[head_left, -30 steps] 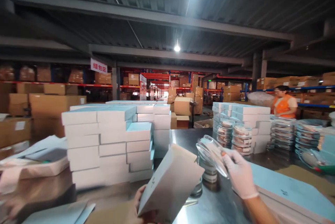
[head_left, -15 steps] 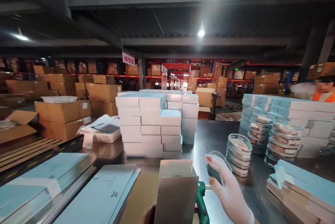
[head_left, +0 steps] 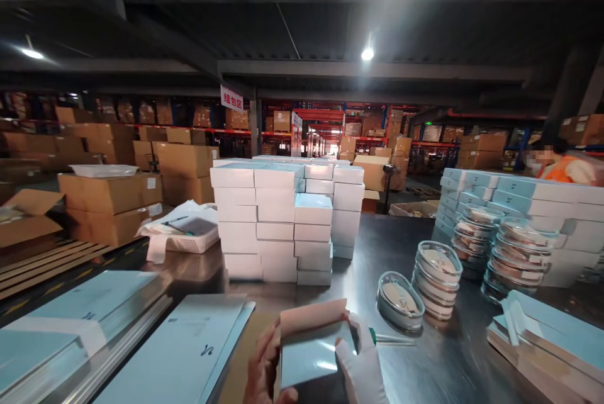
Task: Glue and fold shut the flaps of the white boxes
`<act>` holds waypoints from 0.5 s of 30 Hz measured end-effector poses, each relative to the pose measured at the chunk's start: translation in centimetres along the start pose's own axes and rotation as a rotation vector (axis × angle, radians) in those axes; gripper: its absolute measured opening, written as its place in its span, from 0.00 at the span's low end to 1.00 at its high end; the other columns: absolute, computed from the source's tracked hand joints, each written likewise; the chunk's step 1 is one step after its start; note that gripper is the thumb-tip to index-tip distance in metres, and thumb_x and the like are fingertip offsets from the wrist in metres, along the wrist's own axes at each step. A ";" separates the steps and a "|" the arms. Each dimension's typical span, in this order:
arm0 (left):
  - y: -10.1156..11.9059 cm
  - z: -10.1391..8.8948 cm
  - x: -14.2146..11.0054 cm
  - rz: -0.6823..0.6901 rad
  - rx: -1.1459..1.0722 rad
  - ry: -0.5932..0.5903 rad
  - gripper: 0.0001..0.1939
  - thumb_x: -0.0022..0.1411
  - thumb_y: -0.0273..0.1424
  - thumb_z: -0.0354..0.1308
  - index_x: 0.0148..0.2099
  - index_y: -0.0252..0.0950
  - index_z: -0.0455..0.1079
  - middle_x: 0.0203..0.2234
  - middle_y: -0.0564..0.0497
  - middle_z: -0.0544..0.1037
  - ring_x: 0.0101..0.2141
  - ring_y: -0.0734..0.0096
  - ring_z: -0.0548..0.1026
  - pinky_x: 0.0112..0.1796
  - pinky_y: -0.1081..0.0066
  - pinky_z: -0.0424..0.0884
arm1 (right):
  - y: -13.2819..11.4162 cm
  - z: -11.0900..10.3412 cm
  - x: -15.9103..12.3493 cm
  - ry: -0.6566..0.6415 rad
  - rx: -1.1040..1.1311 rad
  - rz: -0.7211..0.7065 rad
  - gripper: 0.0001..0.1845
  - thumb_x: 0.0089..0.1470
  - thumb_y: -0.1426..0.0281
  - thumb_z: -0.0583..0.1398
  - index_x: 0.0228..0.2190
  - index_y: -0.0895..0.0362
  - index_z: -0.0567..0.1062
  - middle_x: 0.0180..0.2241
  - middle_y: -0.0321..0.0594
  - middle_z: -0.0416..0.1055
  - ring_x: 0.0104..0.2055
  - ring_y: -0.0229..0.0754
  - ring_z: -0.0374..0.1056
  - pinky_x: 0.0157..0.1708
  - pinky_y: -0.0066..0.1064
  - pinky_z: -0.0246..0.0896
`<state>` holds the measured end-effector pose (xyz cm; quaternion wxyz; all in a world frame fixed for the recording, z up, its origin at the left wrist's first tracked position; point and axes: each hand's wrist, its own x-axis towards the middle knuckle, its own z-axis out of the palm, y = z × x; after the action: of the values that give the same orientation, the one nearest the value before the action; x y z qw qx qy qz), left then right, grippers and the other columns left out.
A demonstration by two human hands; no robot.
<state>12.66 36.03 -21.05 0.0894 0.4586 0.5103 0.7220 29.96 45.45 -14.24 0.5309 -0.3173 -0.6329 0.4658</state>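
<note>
Head cam — looks fwd, slightly down over table (head_left: 377, 246).

A long steel table (head_left: 377, 246) with a shiny, reflective top runs from the near edge to the far middle, and a block of stacked white and pale-blue boxes (head_left: 283, 221) stands on it at the centre, with a white basket of wrapping (head_left: 184, 234) just left of that block. On the right side sit short stacks of clear round lidded dishes (head_left: 491, 246), one single dish (head_left: 400, 300) lying alone nearest the near edge, and behind them a long row of pale-blue boxes (head_left: 519, 202). Flat pale-blue box blanks lie in piles at the near left (head_left: 141, 341) and the near right (head_left: 552, 335), and a brown cardboard sheet (head_left: 245, 360) lies at the near middle.
</note>
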 end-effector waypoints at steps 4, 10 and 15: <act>-1.0 -1.4 -0.2 -0.086 0.179 -0.171 0.36 0.48 0.64 0.69 0.51 0.45 0.84 0.60 0.39 0.79 0.65 0.32 0.70 0.63 0.42 0.68 | -0.2 -1.7 1.5 -0.043 -0.218 -0.019 0.31 0.58 0.49 0.54 0.54 0.56 0.70 0.54 0.52 0.76 0.57 0.54 0.72 0.56 0.41 0.69; 1.3 -3.7 2.8 -0.203 0.107 -0.063 0.33 0.51 0.61 0.69 0.50 0.43 0.82 0.55 0.42 0.83 0.60 0.39 0.76 0.59 0.51 0.75 | 2.2 -6.7 3.1 -0.182 -0.666 0.223 0.12 0.32 0.63 0.68 0.25 0.53 0.77 0.25 0.47 0.77 0.37 0.69 0.76 0.44 0.53 0.67; 2.0 -3.6 3.5 -0.166 0.120 -0.010 0.32 0.54 0.61 0.67 0.49 0.42 0.82 0.49 0.43 0.85 0.52 0.41 0.81 0.52 0.53 0.79 | 3.6 -8.4 2.1 -0.271 -0.620 0.326 0.08 0.41 0.70 0.60 0.26 0.53 0.80 0.26 0.41 0.79 0.35 0.57 0.79 0.35 0.38 0.72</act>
<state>8.65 34.83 -17.65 0.1237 0.4229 0.5884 0.6780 37.22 50.75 -16.75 0.2402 -0.4949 -0.7495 0.3682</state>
